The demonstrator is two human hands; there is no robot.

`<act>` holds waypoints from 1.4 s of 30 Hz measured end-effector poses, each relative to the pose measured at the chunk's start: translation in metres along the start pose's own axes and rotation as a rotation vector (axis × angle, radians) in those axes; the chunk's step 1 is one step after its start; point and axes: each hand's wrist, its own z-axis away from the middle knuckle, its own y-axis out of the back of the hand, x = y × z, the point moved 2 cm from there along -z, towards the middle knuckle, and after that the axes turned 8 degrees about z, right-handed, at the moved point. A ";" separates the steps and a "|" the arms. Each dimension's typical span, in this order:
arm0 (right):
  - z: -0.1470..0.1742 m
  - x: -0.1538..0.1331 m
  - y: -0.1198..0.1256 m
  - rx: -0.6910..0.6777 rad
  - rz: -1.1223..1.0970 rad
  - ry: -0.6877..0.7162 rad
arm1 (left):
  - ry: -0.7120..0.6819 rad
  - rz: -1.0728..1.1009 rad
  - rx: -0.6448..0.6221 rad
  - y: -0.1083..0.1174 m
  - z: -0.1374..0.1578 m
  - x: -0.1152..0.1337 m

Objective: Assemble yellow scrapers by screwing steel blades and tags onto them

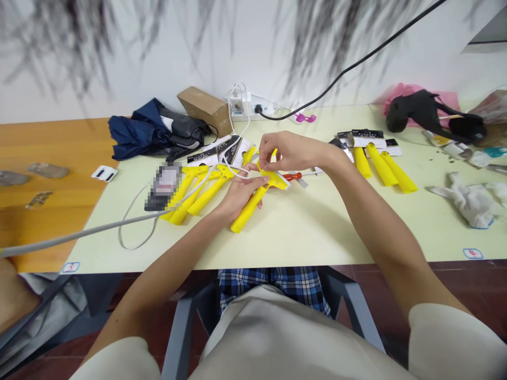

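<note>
My left hand (240,194) is closed around a yellow scraper (247,214), just above the table. Its handle slants down toward me, and its wide head with a pale edge points right. Over that head, the fingertips of my right hand (284,150) are pinched together; whatever is between them is too small to make out. A screwdriver with a red handle (293,177) lies just behind the scraper's head. More yellow scrapers (209,196) rest left of my left hand, beside black-and-white packaging cards (209,155).
Further yellow scrapers (382,166) with black-and-white cards lie at the right. A phone (162,184) and white cables are at the left. Behind stand a cardboard box (208,111) and a power strip (257,108). A white glove (469,203) lies far right. Someone's arm (16,290) shows at lower left.
</note>
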 end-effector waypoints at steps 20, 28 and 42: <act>0.000 -0.002 -0.001 -0.005 0.034 -0.045 | -0.010 0.037 -0.033 -0.001 -0.001 -0.001; 0.001 -0.001 0.000 -0.017 0.043 -0.026 | 0.036 0.052 -0.017 -0.004 0.001 0.004; -0.001 -0.001 -0.004 0.004 -0.077 -0.241 | 0.013 0.031 -0.039 -0.002 0.002 0.007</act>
